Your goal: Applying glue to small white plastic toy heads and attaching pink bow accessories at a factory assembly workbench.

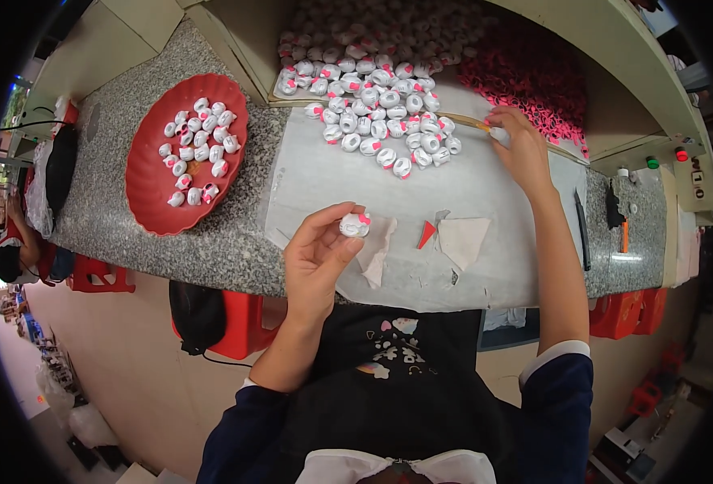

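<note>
My left hand point(318, 256) pinches a small white toy head point(355, 225) with a pink bow, above the front part of the white paper sheet point(308, 181). Farther back and to the right, my right hand point(519, 149) closes around a small white object with a yellow-orange tip point(498, 134). Its fingers hide most of that object, so its kind is unclear. A heap of similar white heads point(389, 101) with pink parts spreads from the shelf onto the paper. Bright pink small pieces point(526, 81) are piled under the shelf, behind my right hand.
A red scalloped plate point(143, 181) with several white heads stands at the left on the speckled countertop point(248, 250). Torn paper scraps point(463, 240) and a red scrap point(427, 235) lie before me. At the right are a dark slender tool point(582, 230) and an orange stick point(625, 236).
</note>
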Tool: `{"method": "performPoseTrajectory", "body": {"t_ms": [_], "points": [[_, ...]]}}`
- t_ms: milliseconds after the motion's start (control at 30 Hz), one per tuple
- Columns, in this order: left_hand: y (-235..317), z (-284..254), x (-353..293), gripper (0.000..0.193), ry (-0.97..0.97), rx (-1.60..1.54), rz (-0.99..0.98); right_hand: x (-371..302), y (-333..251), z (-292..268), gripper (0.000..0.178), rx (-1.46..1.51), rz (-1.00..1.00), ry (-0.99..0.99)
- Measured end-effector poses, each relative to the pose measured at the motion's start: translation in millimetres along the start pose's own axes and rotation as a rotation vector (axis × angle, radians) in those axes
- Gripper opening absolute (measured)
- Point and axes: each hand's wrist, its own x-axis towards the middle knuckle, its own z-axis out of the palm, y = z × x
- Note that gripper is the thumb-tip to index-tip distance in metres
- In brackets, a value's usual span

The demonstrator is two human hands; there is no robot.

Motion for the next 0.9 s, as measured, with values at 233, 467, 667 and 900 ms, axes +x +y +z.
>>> {"method": "performPoseTrajectory", "body": {"t_ms": [233, 467, 667, 900], "points": [[-2.1, 13.4, -8.0, 0.037, -0.058, -0.061, -0.042, -34.9, -47.8, -22.9, 0.012, 0.501, 0.138, 0.196], [-8.9, 23.7, -10.7, 0.033, -0.155, 0.090, 0.008, -104.2, -129.7, -30.6, 0.010, 1.281, 0.390, 0.001], [-8.9, 24.9, -13.8, 0.030, -0.233, 0.417, 0.182, -110.2, -138.7, -21.0, 0.008, 1.531, 0.466, -0.137], [-4.8, 29.1, -14.9, 0.027, -0.282, 0.510, 0.240, -110.6, -138.5, -16.1, 0.012, 1.447, 0.505, -0.084]]}}
